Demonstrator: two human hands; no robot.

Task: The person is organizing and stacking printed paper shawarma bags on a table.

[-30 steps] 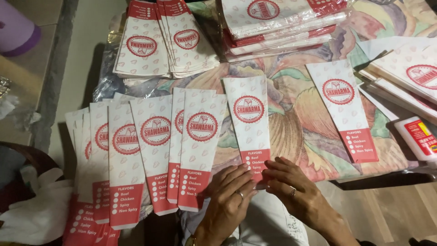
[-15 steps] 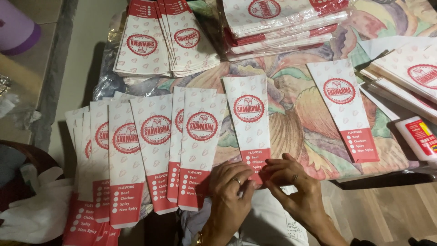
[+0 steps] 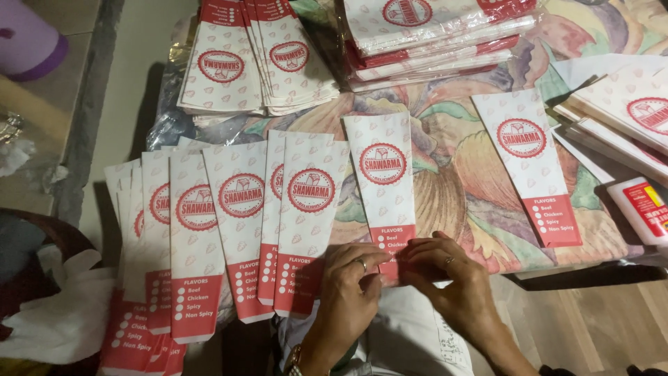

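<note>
Paper sleeves, white with red ends, fan across the floral tabletop; one upright sleeve lies at its near edge, its red bottom pinched by the left hand and right hand, fingers closed on it. I'd press the fold flat and square. Their fingertips hide the fold itself; the stacks behind run out of view.

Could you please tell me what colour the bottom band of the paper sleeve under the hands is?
Red, on the paper sleeve, in the head view.
</note>
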